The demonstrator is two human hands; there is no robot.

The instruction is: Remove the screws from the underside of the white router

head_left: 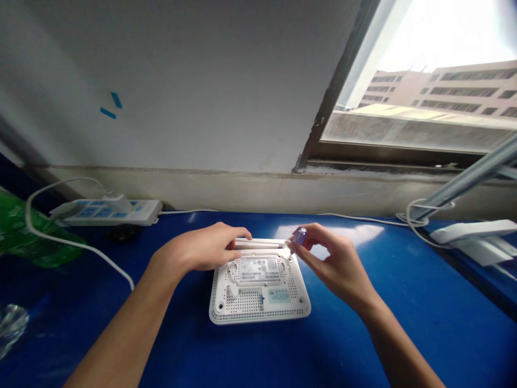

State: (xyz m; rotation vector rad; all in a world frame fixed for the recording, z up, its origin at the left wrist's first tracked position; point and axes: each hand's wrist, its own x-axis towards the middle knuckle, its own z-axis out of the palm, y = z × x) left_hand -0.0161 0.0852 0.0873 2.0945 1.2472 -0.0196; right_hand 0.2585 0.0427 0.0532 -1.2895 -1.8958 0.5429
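Observation:
A white Wi-Fi router (246, 310) lies upside down on the blue tabletop, its labels and vent holes facing up. Its white antennas (262, 242) are folded along the far edge. My left hand (202, 249) grips the router's far left corner, thumb on the casing and fingers over the antenna side. Between the fingertips of my right hand (333, 261) is a screwdriver with a translucent purple handle (300, 235), held over the router's far right corner near a screw hole (290, 259). The screwdriver's shaft and tip cannot be made out. Open screw holes show at both near corners.
At the back left stands a white power strip (141, 212) with a plug and cable, next to a green bottle (36, 231). Crumpled clear plastic (13, 326) lies at the left edge. A metal pole (464, 178) and white adapters (476, 237) are at right. A wall closes the back.

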